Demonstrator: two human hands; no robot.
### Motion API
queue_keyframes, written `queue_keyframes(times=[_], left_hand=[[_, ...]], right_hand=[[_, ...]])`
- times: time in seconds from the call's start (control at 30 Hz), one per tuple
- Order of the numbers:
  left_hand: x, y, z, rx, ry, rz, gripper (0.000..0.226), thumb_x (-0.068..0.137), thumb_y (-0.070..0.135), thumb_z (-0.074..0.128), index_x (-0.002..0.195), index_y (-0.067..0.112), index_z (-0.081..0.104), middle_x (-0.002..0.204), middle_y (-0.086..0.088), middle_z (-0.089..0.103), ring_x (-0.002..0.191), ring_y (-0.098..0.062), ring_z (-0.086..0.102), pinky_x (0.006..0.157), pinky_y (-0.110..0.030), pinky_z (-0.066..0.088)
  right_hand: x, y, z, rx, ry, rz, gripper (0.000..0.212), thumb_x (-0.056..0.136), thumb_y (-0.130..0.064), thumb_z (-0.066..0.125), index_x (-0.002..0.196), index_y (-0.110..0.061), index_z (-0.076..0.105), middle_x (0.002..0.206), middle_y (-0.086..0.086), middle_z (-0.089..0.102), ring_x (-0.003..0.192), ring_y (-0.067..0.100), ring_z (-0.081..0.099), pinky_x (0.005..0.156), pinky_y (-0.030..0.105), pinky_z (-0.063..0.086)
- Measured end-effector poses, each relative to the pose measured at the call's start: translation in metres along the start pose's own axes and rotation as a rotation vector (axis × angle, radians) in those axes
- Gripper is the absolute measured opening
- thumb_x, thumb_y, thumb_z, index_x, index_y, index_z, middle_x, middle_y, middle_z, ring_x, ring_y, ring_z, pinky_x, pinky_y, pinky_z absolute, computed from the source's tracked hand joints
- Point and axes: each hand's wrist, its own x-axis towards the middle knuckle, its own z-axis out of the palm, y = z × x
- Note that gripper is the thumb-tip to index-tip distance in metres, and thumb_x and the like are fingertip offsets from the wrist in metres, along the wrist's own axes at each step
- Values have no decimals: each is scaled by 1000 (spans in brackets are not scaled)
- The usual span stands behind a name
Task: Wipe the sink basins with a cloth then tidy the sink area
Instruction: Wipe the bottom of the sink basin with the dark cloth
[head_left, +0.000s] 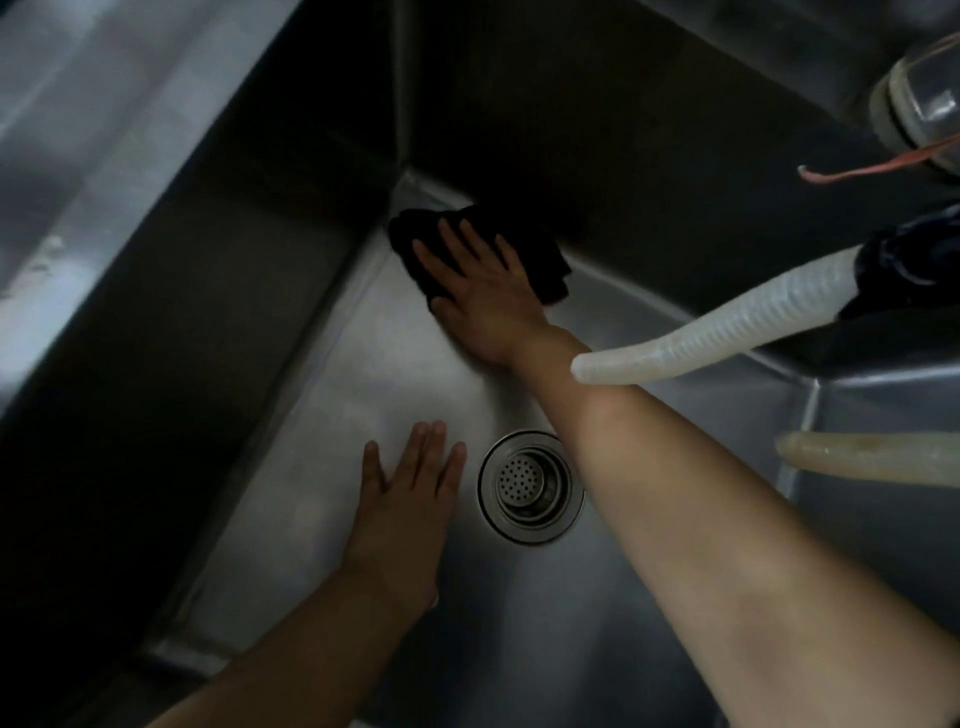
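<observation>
In the far corner of a steel basin (322, 415), the right hand (480, 291) presses flat, fingers spread, on a dark cloth (415, 234), likely to scrub where floor meets wall. The left hand (405, 499) rests open beside the drain (530, 488), seemingly as a brace.

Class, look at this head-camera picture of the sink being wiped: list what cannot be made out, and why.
- Black cloth: its middle lies under the flat right hand.
- White ribbed hose: its source is cut off by the right edge.
- Round steel drain strainer: its right rim is covered by the right forearm.
- Steel sink basin: wetness unclear in the dim, blurred view.
</observation>
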Motion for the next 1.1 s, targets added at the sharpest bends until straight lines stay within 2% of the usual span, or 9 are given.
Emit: queue_keyframes(times=[0.2, 0.37, 0.53, 0.7, 0.83, 0.93, 1.0, 1.03, 1.1], left_hand=[[0, -2, 3, -2, -6, 3, 136, 68, 48, 77, 142, 14, -32, 139, -14, -46, 125, -30, -42, 112, -62, -6], [-1, -3, 2, -26, 12, 10, 136, 68, 47, 77, 142, 14, -33, 139, -14, -47, 123, -28, -43, 113, -62, -7], [-3, -2, 3, -32, 40, 12, 133, 69, 45, 76, 142, 14, -32, 147, -14, -41, 136, -29, -35, 113, -61, -5], [-2, -3, 6, -51, 61, 21, 138, 65, 51, 76, 142, 15, -32, 138, -11, -47, 137, -28, -35, 113, -61, -7], [-7, -3, 8, -64, 131, 18, 134, 68, 52, 74, 144, 13, -29, 142, -10, -44, 140, -28, -30, 115, -58, -5], [-23, -4, 15, -73, 208, 20, 126, 70, 52, 73, 148, 6, -15, 156, -16, -20, 146, -32, -11, 117, -55, 4], [-32, -16, 18, -86, 291, -12, 126, 51, 49, 85, 148, 2, 21, 154, -22, 20, 141, -37, 26, 111, -54, 28], [-35, -25, 19, -118, 336, -38, 122, 47, 47, 87, 145, 2, 30, 151, -21, 30, 136, -37, 35, 107, -51, 34], [-43, -45, 20, -131, 315, -82, 110, 70, 44, 75, 150, 4, 11, 158, -17, 11, 144, -32, 19, 115, -43, 22]], right_hand=[[-52, 43, 9, 41, -14, 200, 60, 97, -39, 34, 151, -29, 8, 159, 4, 3, 146, 24, 0, 116, 45, 3], [-132, 87, 23, 70, -33, 461, 62, 93, -45, 21, 150, -23, 15, 157, 10, 13, 145, 28, 9, 116, 49, 7], [-189, 123, 29, 59, -68, 695, 67, 89, -46, 16, 151, -20, 13, 158, 9, 9, 145, 27, 6, 115, 49, 8], [-219, 120, 34, 121, -33, 937, 59, 100, -33, 33, 151, -16, 8, 157, 16, 6, 145, 33, 3, 117, 46, 2], [-226, 79, 40, 265, -12, 1150, 60, 100, -35, 33, 151, -20, 7, 159, 10, 2, 145, 27, -3, 115, 47, 1], [-211, 43, 38, 314, -34, 1165, 62, 99, -38, 30, 151, -21, 0, 158, 11, -4, 145, 29, -7, 114, 48, -2], [-189, 24, 36, 287, -25, 1078, 64, 99, -39, 31, 151, -23, -3, 158, 11, -6, 145, 30, -8, 114, 49, -2], [-176, 16, 34, 272, -23, 1019, 65, 98, -40, 32, 151, -23, -2, 158, 12, -6, 145, 31, -8, 114, 50, -1], [-148, -4, 29, 271, -30, 895, 65, 97, -41, 31, 151, -23, -1, 158, 13, -8, 144, 32, -10, 114, 50, -3]])
